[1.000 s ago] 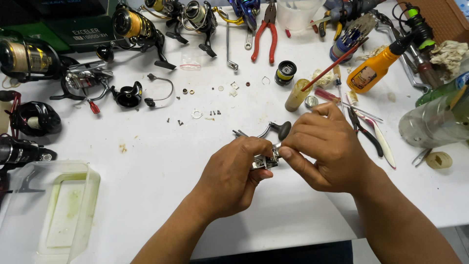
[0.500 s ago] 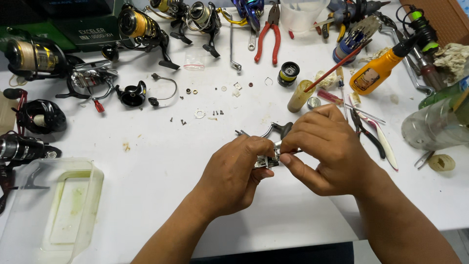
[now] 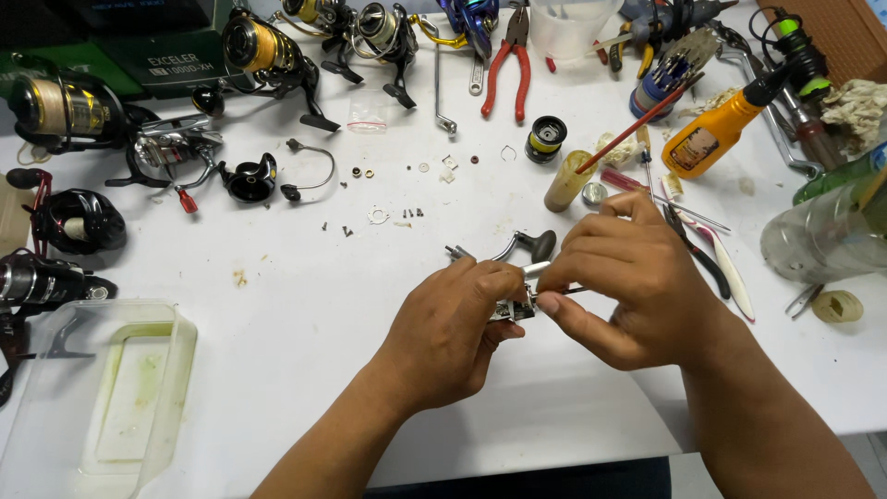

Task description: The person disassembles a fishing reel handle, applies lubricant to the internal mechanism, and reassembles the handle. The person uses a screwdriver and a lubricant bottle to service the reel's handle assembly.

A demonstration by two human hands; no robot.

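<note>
White counter (image 3: 277, 370) carries scattered reels. Left hand (image 3: 453, 337) fingers clamp the reel body (image 3: 514, 308) near centre; right hand (image 3: 637, 282) fingers pinch a thin tool against it. Best practice: brace the body firmly, work slowly.

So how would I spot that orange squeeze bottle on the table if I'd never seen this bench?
Start at the white table and look to its far right corner, past the person's right hand. There, beside a clear plastic jar lying on its side, the orange bottle lies tilted. It is the only orange container, with a long black nozzle pointing up and right.
</note>
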